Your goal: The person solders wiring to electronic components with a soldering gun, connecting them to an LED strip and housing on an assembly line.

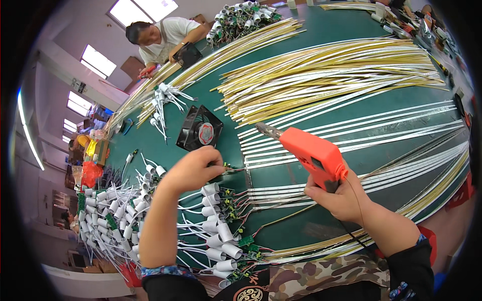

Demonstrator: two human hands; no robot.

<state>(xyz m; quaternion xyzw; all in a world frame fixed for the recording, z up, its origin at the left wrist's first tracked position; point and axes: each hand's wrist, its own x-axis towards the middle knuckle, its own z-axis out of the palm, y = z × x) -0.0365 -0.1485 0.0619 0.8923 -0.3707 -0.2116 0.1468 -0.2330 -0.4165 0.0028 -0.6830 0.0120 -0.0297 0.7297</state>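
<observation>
My right hand (339, 196) grips the handle of an orange pistol-shaped soldering gun (315, 154), whose metal tip points up and left over white strips. My left hand (195, 168) is closed, pinching a small green circuit board with wires (228, 168) at the end of a long white strip (351, 150). Below that hand lie rows of white cylindrical lamp sockets (217, 220), each wired to a small green board (246, 242) joined to further strips.
A black square fan (199, 130) stands on the green table (331, 30) just beyond my left hand. Bundles of yellow and white strips (321, 70) cover the far table. More white sockets (108, 210) pile at left. Another person (160, 37) works at the far end.
</observation>
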